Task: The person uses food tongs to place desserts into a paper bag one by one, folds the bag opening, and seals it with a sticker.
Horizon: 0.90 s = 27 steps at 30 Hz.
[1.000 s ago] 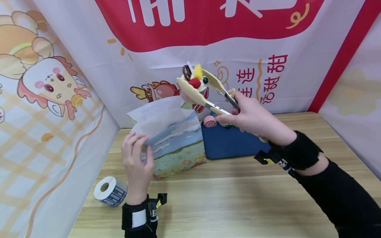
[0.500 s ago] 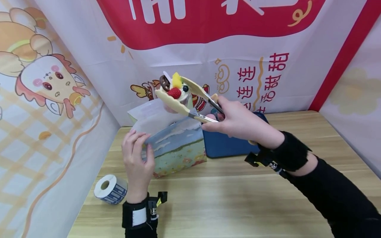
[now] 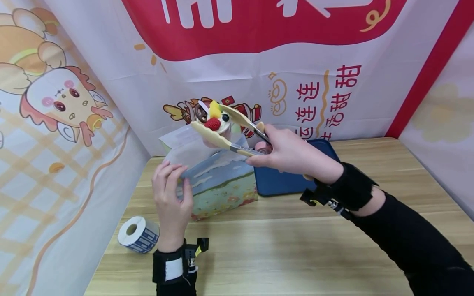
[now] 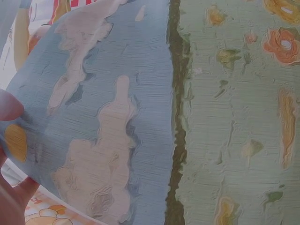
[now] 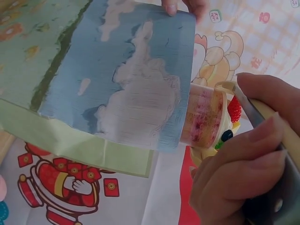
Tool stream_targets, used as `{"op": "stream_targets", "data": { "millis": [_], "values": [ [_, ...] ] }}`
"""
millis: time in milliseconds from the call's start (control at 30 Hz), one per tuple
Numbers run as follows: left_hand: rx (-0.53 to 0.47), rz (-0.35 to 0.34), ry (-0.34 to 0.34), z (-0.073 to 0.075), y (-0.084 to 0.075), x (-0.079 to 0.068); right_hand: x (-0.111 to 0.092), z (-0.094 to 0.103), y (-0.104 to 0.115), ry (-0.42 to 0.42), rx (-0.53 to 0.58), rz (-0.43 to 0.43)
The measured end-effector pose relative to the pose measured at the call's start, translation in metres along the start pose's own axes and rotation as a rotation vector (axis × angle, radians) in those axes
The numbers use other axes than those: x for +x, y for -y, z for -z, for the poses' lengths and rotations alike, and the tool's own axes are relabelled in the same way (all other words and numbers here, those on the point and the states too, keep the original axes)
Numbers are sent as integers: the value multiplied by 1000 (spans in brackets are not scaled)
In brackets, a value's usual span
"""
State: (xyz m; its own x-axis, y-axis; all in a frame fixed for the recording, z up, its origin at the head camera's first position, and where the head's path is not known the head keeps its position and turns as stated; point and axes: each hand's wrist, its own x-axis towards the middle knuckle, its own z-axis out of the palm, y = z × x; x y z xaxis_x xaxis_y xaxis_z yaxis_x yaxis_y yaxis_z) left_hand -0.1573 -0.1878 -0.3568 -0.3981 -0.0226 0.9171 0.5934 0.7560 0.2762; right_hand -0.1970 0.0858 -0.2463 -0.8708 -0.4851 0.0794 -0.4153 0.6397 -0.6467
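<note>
My right hand (image 3: 289,152) grips a pair of tongs (image 3: 242,149) with cream-coloured tips. Between those tips is a clear dessert cup (image 5: 199,115), showing pink and yellow cake layers, and topped with cream, a red berry, a blueberry and a yellow piece. The cup hangs over the mouth of a standing paper bag (image 3: 222,181) printed with sky and flowers. In the right wrist view the bag's rim hides the cup's lower end. At the bag's near left edge, my left hand (image 3: 172,205) pinches the rim, its thumb (image 4: 9,105) on the printed face.
A blue tray (image 3: 281,181) lies right of the bag, partly under my right arm, with a pink swirl roll (image 3: 262,147) at its back left. Left of my left wrist stands a label roll (image 3: 138,234). Printed cloth walls (image 3: 222,70) enclose the wooden table (image 3: 281,246).
My right hand has moved left and somewhat down, carrying the cup in the tongs from beside the bag to over its mouth. My left hand has stayed at the bag's rim.
</note>
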Motion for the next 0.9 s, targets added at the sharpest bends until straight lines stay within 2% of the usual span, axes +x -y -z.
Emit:
{"op": "stream_targets", "data": {
  "millis": [200,367,533,900],
  "values": [
    [1,-4,1,-1,2,-2,2,1,2,9,-6,-17],
    [-9,-7,-18,-1,-4,1,1,1,4,19,8,-21],
    [-15,-10,-31,0,-11,4,-2,8,3,-12,34,-45],
    [-3,-14,-10,0,-7,1,-13,22,-20,-78,108,-134]
  ]
}}
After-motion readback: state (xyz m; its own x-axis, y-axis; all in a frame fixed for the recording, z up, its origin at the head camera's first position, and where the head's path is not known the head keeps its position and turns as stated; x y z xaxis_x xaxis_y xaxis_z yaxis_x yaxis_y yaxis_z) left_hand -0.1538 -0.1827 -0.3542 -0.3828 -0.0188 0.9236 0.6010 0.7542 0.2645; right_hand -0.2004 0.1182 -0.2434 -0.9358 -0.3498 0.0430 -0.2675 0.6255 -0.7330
